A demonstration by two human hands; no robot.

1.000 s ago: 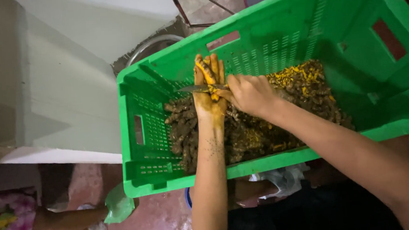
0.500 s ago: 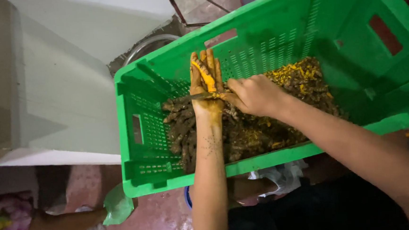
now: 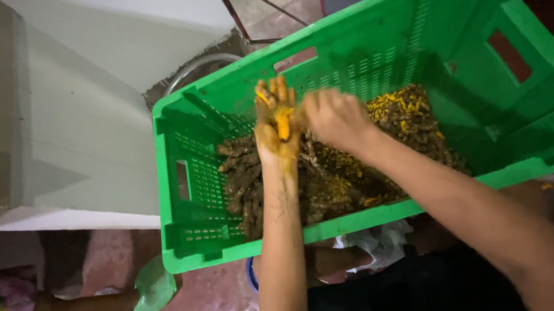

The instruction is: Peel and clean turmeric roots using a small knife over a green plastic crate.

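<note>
The left hand (image 3: 277,133), stained yellow, grips a turmeric root (image 3: 282,122) upright over the green crate (image 3: 182,180); the right hand (image 3: 333,117) closes beside it, contents blurred; peeling seems underway; next calls for steady strokes along the root

Left of you stands a pale box (image 3: 63,124). A metal bowl's rim (image 3: 198,67) peeks behind (mostly hidden). A crumpled green bag (image 3: 153,286) lies on the floor.

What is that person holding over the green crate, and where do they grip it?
The left hand cradles an orange turmeric piece in its palm. The right hand is blurred; its hold cannot be told.
</note>
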